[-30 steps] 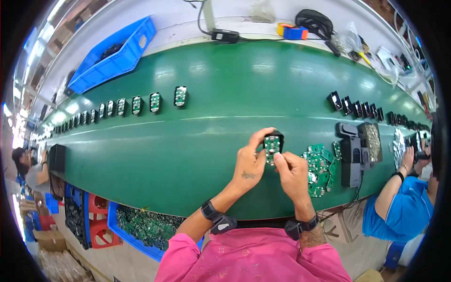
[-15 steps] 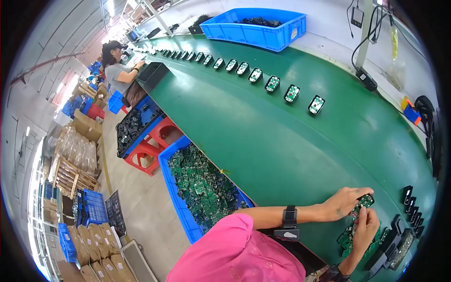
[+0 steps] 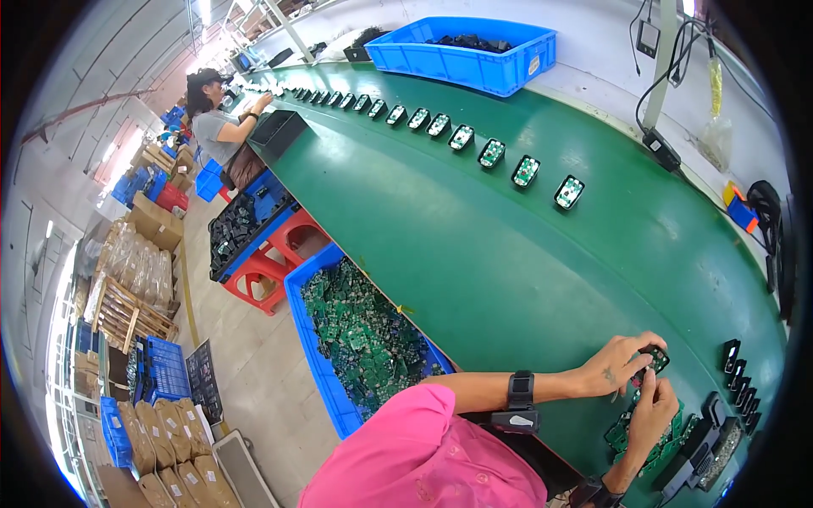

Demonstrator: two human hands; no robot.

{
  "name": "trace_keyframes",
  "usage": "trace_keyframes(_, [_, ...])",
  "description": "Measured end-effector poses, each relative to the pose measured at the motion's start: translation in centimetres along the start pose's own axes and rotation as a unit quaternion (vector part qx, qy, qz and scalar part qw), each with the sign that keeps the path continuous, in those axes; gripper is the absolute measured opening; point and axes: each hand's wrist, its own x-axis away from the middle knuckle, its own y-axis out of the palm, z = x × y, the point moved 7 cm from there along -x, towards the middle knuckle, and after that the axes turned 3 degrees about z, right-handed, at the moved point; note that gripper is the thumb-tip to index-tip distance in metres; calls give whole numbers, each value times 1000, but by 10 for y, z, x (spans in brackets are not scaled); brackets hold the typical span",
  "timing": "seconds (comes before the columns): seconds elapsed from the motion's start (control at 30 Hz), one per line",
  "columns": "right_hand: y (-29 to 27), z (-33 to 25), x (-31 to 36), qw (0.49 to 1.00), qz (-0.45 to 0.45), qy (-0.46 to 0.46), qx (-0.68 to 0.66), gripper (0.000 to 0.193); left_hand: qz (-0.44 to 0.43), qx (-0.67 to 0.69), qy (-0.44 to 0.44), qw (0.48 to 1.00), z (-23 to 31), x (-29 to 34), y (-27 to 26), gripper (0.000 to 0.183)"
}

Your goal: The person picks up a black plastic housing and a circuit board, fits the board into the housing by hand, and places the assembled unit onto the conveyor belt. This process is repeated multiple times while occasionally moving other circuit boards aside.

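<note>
My left hand (image 3: pixel 620 364) is closed around a small black plastic case with a green circuit board (image 3: pixel 657 361) in it, held just above the bench. My right hand (image 3: pixel 654 412) is pinched against the near edge of the same case and board; its fingertips partly hide the contact. Beneath and beside my right hand lies a loose pile of green circuit boards (image 3: pixel 620 433). To the right of them rests a black tool-like device (image 3: pixel 696 453), whose kind I cannot make out, next to a tray of small metal parts (image 3: pixel 724 449).
Several black cases (image 3: pixel 738 383) stand at the right edge of the green bench (image 3: pixel 474 245). A line of cases with boards (image 3: pixel 526 171) curves along its far side. A blue bin (image 3: pixel 461 63) sits behind; a blue crate of boards (image 3: pixel 360 339) is at my left. Another person (image 3: pixel 222 127) works farther along.
Both hands have shifted slightly left and the case has tilted, showing more of its dark side. The other person's hands have moved farther over the bench.
</note>
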Motion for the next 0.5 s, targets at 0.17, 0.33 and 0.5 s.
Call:
trace_keyframes(0.17, [12,-10,-2,998,-3,62,14,31,43,-29,32,998,-2,-2,-4,30])
trace_keyframes(0.33, [38,-21,-8,988,-34,62,-140,36,79,-25,-28,996,-9,-2,-21,33])
trace_keyframes(0.5, [20,-12,0,983,-32,86,-161,40,43,-17,-27,999,-14,-8,-1,35])
